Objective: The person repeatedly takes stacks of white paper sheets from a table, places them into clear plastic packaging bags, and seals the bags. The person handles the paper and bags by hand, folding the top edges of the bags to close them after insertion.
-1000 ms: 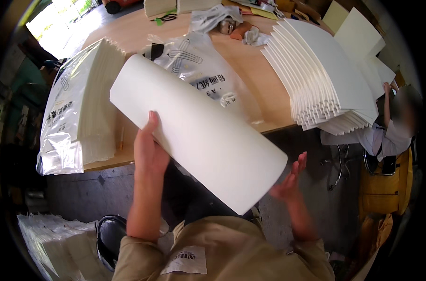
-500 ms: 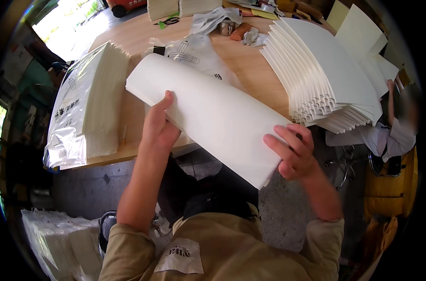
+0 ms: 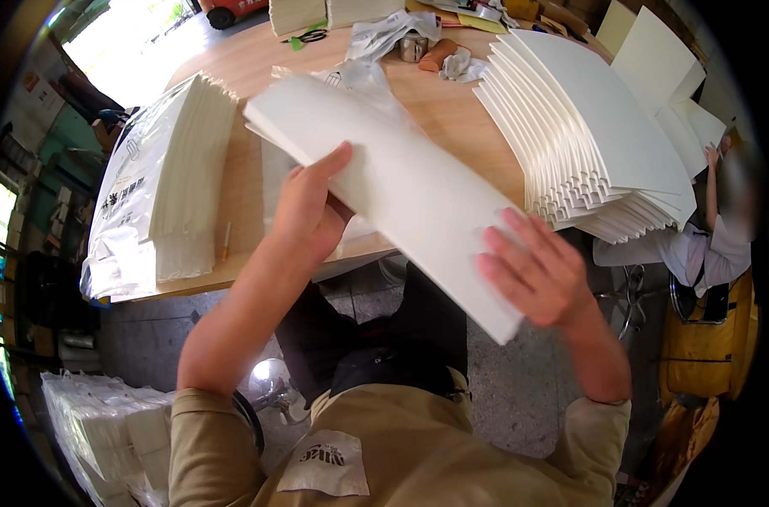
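Observation:
A stack of white paper sheets (image 3: 401, 190) is held slantwise above the table's near edge, its far left end higher in view and its right end nearer me. My left hand (image 3: 312, 203) is closed on its near long edge, thumb on top and fingers underneath. At the right end, my right hand (image 3: 536, 266) rests with fingers stretched out against the top face, slightly smeared by motion; its thumb is hidden. Beneath the stack, a clear printed plastic bag (image 3: 372, 89) lies on the table, partly covered.
On the left of the wooden table (image 3: 245, 59) stands a plastic-wrapped pile of sheets (image 3: 194, 182). Fanned white folders (image 3: 562, 110) are stacked at the right. Scissors (image 3: 312, 35) and a metal cup (image 3: 413, 47) lie farther back. A co-worker (image 3: 714, 228) sits at the far right.
The stack has shifted slightly right, and its layered left end shows more. My left hand has moved right and up with it. The right hand's fingers have straightened from a curled grip.

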Motion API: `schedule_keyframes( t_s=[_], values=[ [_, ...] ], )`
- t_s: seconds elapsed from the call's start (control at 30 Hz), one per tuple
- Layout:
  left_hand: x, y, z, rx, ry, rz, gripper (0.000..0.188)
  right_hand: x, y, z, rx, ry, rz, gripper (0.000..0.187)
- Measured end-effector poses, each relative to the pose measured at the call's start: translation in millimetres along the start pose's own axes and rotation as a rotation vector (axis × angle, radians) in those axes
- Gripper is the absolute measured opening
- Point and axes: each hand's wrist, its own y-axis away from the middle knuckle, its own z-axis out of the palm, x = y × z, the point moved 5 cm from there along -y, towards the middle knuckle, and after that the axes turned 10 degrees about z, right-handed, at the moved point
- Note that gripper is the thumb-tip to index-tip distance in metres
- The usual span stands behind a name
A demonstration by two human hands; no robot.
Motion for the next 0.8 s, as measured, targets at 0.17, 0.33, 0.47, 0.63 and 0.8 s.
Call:
schedule_keyframes(
  t_s=[0.17, 0.33, 0.47, 0.63, 0.8],
  values=[
    [38, 19, 55, -0.214, -0.128, 0.138, 0.036, 25, 10, -24, 0.151, -0.14, 0.14, 0.025],
    [52, 9, 74, -0.261, -0.197, 0.189, 0.033, 30, 5, -31, 0.131, -0.128, 0.109, 0.029],
    [57, 8, 71, -0.188, -0.217, 0.235, 0.032, 34, 1, -27, 0.173, -0.116, 0.068, 0.032],
    [61, 7, 70, -0.241, -0.204, 0.238, 0.031, 38, -1, -20, 0.108, -0.243, 0.417, 0.035],
    [55, -7, 60, -0.223, -0.286, 0.186, 0.032, 17, -20, -18, -0.011, 0.066, 0.092, 0.027]
  ],
)
